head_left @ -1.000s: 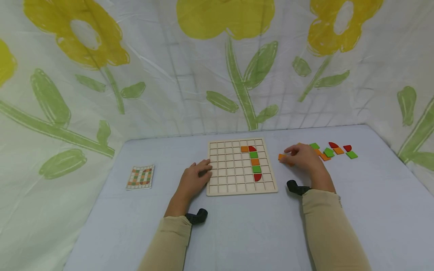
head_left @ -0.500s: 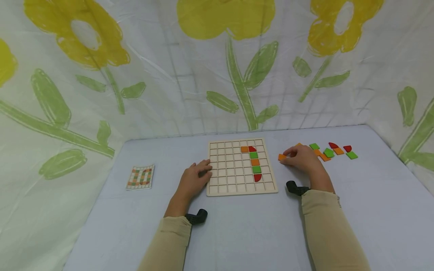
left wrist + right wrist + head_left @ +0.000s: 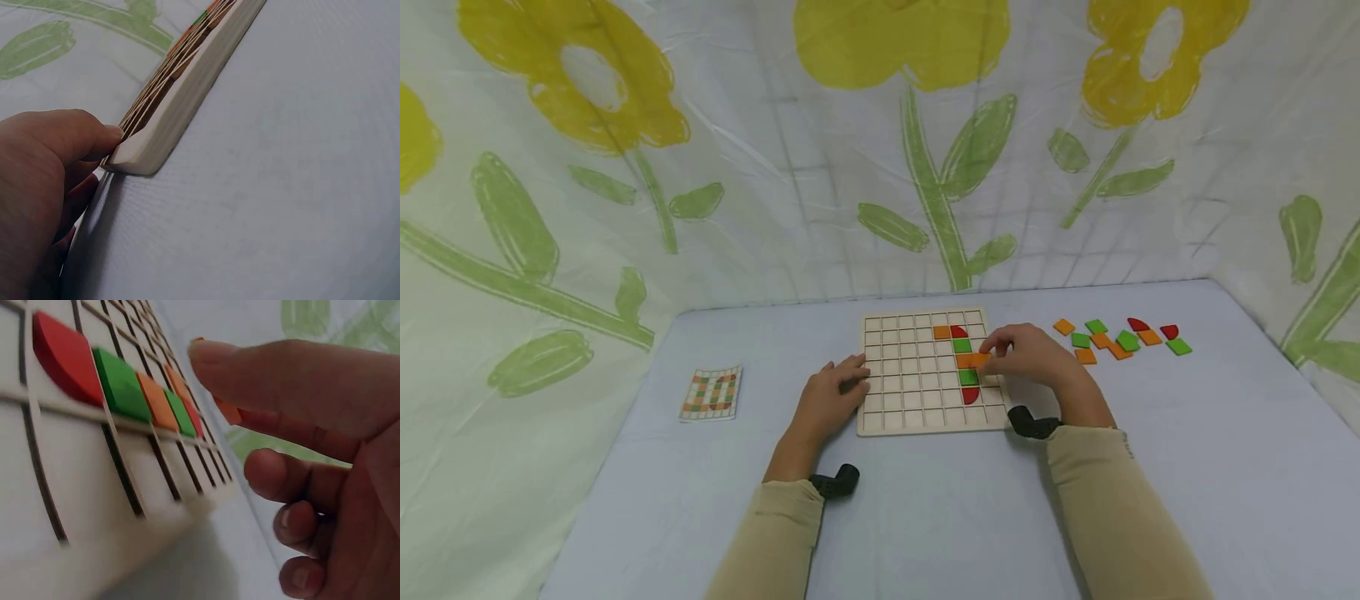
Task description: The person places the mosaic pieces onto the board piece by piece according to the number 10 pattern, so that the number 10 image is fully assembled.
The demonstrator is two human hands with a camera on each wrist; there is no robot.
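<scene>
A wooden grid board (image 3: pixel 910 400) carries a column of red, green and orange tiles, with one orange tile (image 3: pixel 942 332) beside its top. Over the right part of the board, my right hand (image 3: pixel 1037 362) pinches an orange tile (image 3: pixel 980 360) between thumb and finger. The right wrist view shows that hand (image 3: pixel 325 419) with the pinched tile (image 3: pixel 229 411) raised off the board (image 3: pixel 156 550). At the board's left edge rests my left hand (image 3: pixel 829 398), fingers relaxed. In the left wrist view its thumb (image 3: pixel 100 139) touches the board's corner (image 3: pixel 140 153); the other fingers are partly hidden.
A small pattern card (image 3: pixel 710 393) lies on the table at the left. Several loose tiles, including a green pentagon (image 3: pixel 1127 341) and a red piece (image 3: pixel 1138 323), are spread at the back right. Behind the table hangs a flowered cloth (image 3: pixel 760 200).
My right hand has moved left from beside the board to above its tile column, carrying an orange tile picked from the table. My left hand has stayed at the board's edge.
</scene>
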